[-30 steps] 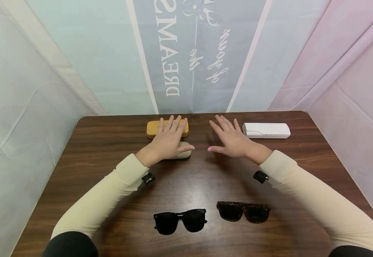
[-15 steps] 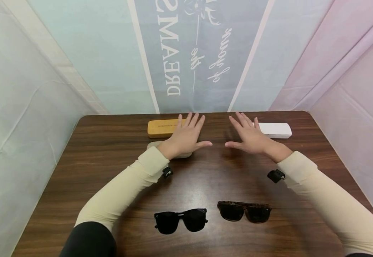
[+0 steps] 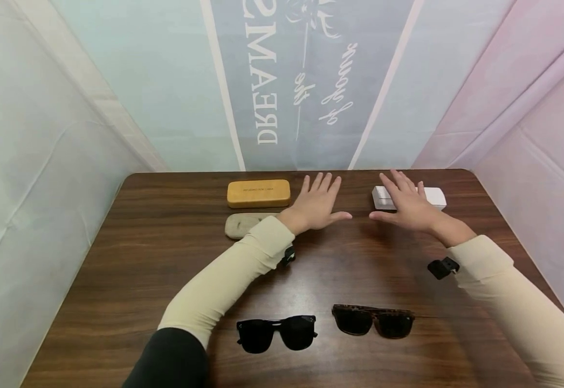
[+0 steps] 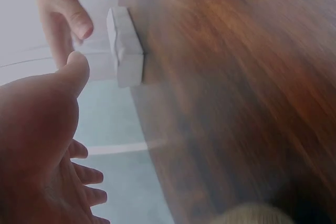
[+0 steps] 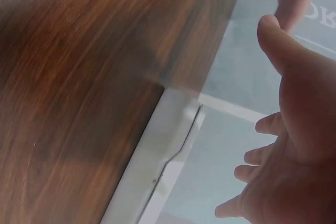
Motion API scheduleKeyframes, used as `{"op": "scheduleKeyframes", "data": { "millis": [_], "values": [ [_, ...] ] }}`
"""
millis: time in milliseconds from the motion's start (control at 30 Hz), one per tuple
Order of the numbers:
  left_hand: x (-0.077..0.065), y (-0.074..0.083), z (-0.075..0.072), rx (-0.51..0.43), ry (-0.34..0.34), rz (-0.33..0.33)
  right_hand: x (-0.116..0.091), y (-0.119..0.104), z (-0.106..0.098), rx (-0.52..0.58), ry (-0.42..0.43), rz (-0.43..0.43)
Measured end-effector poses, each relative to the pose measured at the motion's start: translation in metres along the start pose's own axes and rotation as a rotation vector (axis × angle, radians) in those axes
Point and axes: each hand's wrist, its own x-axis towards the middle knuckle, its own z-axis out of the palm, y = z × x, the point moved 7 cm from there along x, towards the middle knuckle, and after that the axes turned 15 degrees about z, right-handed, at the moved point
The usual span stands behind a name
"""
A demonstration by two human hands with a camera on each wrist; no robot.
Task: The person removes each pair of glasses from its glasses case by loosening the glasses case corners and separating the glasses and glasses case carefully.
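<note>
Black sunglasses, tortoiseshell sunglasses: well short of the table's far edge. My left grip is wide beside beige case, right grip wide by white case. White and yellow case near that edge.

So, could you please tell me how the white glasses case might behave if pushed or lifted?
The white glasses case would probably stay stiff, given its straight edges. Long, low and boxy, it seems unlikely to roll or tip. Its seam suggests it might open.
</note>
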Motion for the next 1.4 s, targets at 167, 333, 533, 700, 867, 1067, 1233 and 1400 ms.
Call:
{"op": "scheduleKeyframes", "data": {
  "millis": [167,333,533,700,867,1067,1233,1400],
  "values": [
    [0.02,0.01,0.007,-0.008,-0.022,-0.007,0.0,0.013,-0.001,0.004,0.004,0.015],
    [0.035,0.019,0.011,-0.005,-0.028,-0.016,0.002,0.024,-0.003,0.016,0.015,0.03],
    [0.054,0.03,0.018,0.013,-0.038,-0.013,0.003,0.038,-0.005,0.026,0.013,0.049],
    [0.068,0.034,0.024,0.033,-0.047,-0.033,0.004,0.054,-0.008,0.035,-0.007,0.07],
    [0.077,0.039,0.026,0.051,-0.048,-0.048,0.007,0.074,-0.009,0.052,-0.012,0.11],
    [0.08,0.047,0.033,0.051,-0.126,-0.031,0.013,0.094,-0.005,0.086,-0.002,0.08],
    [0.085,0.052,0.038,-0.017,-0.136,-0.028,0.018,0.109,0.007,0.088,-0.009,0.048],
    [0.089,0.054,0.041,-0.148,-0.096,-0.051,0.02,0.115,0.01,0.064,0.046,0.026]
  ]
}}
